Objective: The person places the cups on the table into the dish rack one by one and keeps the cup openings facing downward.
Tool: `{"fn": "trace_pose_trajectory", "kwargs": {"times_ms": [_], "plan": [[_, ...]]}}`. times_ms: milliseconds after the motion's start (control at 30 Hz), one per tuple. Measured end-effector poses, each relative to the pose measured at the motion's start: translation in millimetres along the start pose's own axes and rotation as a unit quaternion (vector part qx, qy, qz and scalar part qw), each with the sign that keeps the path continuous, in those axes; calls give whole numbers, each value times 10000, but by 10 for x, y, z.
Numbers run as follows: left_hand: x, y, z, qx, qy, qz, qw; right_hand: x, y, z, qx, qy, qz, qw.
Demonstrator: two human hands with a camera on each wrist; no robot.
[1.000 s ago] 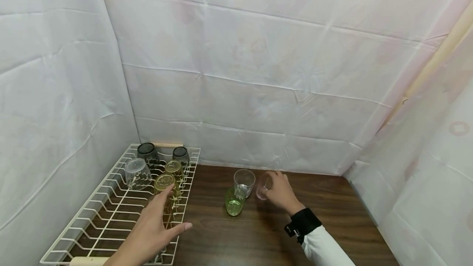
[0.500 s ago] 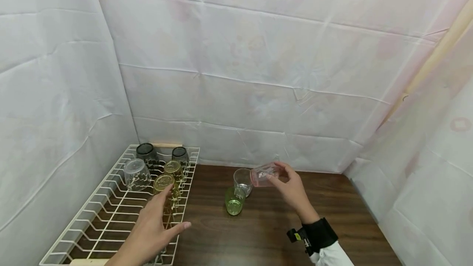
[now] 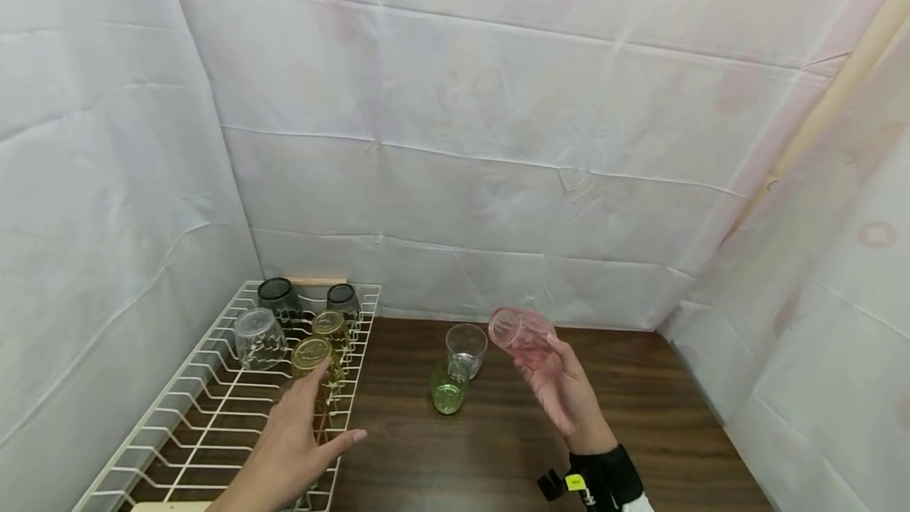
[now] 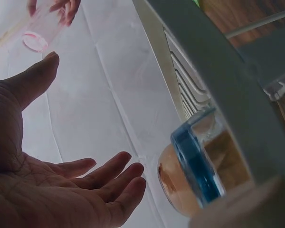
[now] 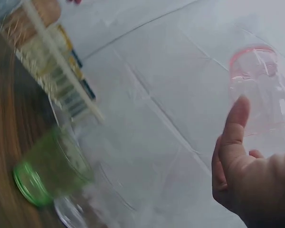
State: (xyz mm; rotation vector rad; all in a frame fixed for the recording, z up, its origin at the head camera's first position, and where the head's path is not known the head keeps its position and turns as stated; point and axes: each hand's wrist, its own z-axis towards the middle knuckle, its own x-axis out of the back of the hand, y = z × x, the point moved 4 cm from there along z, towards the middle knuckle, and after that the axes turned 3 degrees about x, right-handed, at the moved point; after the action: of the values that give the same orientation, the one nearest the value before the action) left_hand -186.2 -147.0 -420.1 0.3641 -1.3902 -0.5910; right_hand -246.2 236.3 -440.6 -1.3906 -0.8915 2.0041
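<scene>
My right hand (image 3: 569, 397) holds a pink glass (image 3: 524, 336) up off the table, tipped so that its base points left and up. Thumb and fingers curl round its side, and the right wrist view shows the pink glass (image 5: 259, 90) at the upper right. On the wooden table, a green glass (image 3: 448, 393) stands upright just in front of a clear glass (image 3: 467, 348). My left hand (image 3: 291, 445) is spread over the rack's right side, holding nothing. Its fingertips are close to an upturned amber glass (image 3: 310, 352); touching or apart, I cannot tell.
A white wire dish rack (image 3: 195, 449) lies along the left wall. Upside down on it are another amber glass (image 3: 330, 325), a clear glass (image 3: 259, 340) and two dark grey glasses (image 3: 278, 299). White cloth walls (image 3: 455, 204) enclose the table (image 3: 405, 464).
My right hand has lifted the pink glass off the table and turned it over, base now up and left. The left hand has stayed over the rack.
</scene>
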Motion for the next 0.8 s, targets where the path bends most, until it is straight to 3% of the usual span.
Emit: {"fn": "trace_pose_trajectory", "kwargs": {"times_ms": [167,300,800], "plan": [[-61,31,15,74,-232,-96,9997,-16,122,-36,28,-144,1340,9909],[-107,85,9,132,-430,-154,9989,-67,178,-55,71,-318,1885,9815],[-268,258,18,-44,-470,-416,9980,-184,270,-32,-66,-204,1822,9830]]}}
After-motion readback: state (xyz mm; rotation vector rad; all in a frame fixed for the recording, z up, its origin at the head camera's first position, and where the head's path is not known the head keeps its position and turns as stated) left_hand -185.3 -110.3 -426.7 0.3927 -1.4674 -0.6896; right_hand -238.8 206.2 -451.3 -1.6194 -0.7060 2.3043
